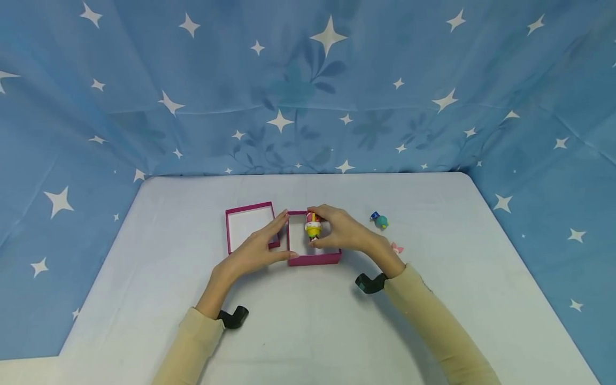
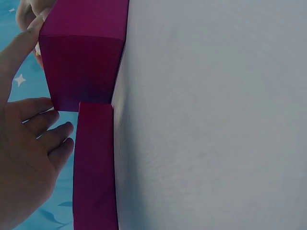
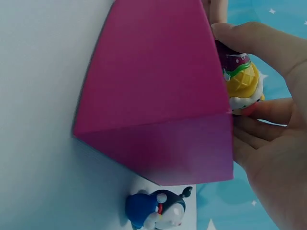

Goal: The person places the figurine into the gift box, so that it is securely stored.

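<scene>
Toy figure [image 1: 313, 227] at box [image 1: 314, 260] mouth, right hand [image 1: 345, 231] pinches it; left hand [image 1: 252, 252], spread wide, touches box's left end; lid [image 1: 247, 227] lies left of box.

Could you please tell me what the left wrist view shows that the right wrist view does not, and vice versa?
Only the left wrist view shows the shallow magenta tray beside the deeper box.

Only the right wrist view shows the blue-and-black figurine on the table.

Both show that box, the table, the starry blue cloth, the left hand, the right hand and the held figurine, barely visible from the left wrist.
</scene>
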Demonstrator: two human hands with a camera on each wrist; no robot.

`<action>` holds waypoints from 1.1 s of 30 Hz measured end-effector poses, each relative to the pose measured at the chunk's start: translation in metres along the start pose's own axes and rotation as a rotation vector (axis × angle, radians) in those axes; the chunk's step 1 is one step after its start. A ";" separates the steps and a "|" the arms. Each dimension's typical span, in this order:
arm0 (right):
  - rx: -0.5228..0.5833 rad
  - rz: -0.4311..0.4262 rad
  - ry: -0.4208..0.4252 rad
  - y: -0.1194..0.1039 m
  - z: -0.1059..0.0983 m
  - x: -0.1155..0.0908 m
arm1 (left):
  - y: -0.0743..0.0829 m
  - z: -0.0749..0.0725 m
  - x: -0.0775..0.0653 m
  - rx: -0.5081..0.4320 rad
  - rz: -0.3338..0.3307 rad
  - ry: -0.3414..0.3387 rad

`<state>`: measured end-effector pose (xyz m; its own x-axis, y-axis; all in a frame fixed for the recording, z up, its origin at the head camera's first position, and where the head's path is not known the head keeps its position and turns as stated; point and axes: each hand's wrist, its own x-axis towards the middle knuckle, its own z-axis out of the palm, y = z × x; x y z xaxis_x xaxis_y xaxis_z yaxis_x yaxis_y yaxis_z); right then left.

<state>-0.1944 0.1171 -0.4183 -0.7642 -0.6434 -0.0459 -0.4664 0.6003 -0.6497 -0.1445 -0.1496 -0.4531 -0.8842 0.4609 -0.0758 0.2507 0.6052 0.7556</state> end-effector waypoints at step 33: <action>-0.199 -0.011 -0.167 -0.016 0.032 0.029 | -0.001 0.001 -0.001 -0.015 0.008 -0.001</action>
<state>-0.1950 0.0734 -0.4339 -0.6824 -0.7097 -0.1752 -0.5649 0.6641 -0.4898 -0.1431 -0.1500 -0.4543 -0.8820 0.4661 -0.0700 0.2519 0.5917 0.7658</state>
